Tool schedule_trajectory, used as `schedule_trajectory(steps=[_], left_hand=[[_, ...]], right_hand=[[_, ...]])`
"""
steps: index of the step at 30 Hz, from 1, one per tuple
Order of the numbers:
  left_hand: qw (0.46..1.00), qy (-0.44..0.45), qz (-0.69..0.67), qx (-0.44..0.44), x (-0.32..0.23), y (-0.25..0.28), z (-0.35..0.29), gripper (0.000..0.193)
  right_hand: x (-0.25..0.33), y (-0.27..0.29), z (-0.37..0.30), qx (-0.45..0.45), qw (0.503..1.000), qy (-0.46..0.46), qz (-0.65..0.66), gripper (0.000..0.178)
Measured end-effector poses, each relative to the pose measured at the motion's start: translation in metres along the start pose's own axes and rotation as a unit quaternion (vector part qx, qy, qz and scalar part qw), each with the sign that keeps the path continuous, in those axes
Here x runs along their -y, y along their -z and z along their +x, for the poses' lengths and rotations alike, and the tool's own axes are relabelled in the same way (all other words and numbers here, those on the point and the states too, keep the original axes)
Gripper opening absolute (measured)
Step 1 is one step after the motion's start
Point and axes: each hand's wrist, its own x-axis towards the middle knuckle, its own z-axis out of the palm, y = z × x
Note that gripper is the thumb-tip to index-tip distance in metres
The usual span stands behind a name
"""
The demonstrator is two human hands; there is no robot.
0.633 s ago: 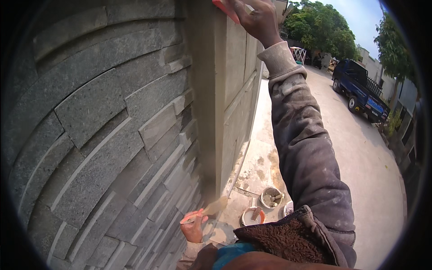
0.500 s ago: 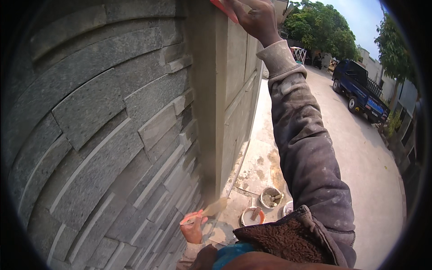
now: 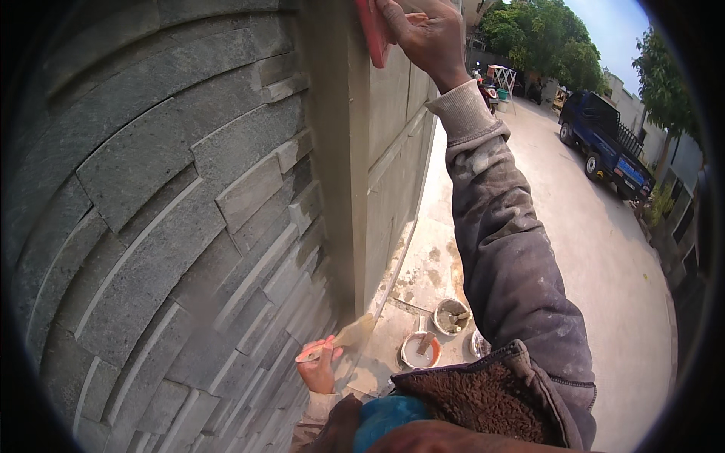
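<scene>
High up, my right hand [image 3: 428,38] is closed around a red plastering float [image 3: 371,34]. The float's flat side lies against or close to the smooth grey rendered pillar [image 3: 340,166], near its corner; its upper part is cut off by the picture's edge. Low down beside the stone cladding [image 3: 211,181], my left hand [image 3: 320,371] grips a paintbrush [image 3: 353,332] by its handle. The pale bristles point up and right, toward the foot of the pillar, and I cannot tell whether they touch it.
On the ground stand a bucket with an orange-marked rim and whitish liquid [image 3: 421,350], a mortar bucket [image 3: 451,316] holding a tool, and a third container [image 3: 479,345] partly behind my sleeve. A blue pickup truck [image 3: 604,143] is parked along the concrete road [image 3: 596,257].
My right hand and the red float have come down a little along the pillar, so more of the float shows. My left hand still holds the brush, slightly higher in view.
</scene>
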Motion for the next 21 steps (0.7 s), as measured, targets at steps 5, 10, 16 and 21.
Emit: schedule_trajectory(steps=[5,10,16,21], left_hand=[[1.000,-0.003,0.012,0.001,-0.003,0.003,-0.006,0.027],[1.000,0.015,0.010,0.003,-0.004,-0.006,-0.009,0.025],[1.000,-0.006,0.022,-0.021,-0.002,-0.002,-0.013,0.025],[0.999,-0.015,0.035,-0.002,0.005,-0.001,-0.009,0.026]], right_hand=[[0.011,-0.011,0.013,0.033,0.990,0.051,-0.129,0.030],[-0.036,0.024,-0.048,0.128,0.980,-0.031,-0.148,0.035],[-0.016,0.008,-0.029,0.017,0.999,-0.033,-0.002,0.034],[-0.009,-0.014,-0.007,0.014,1.000,-0.008,-0.018,0.028]])
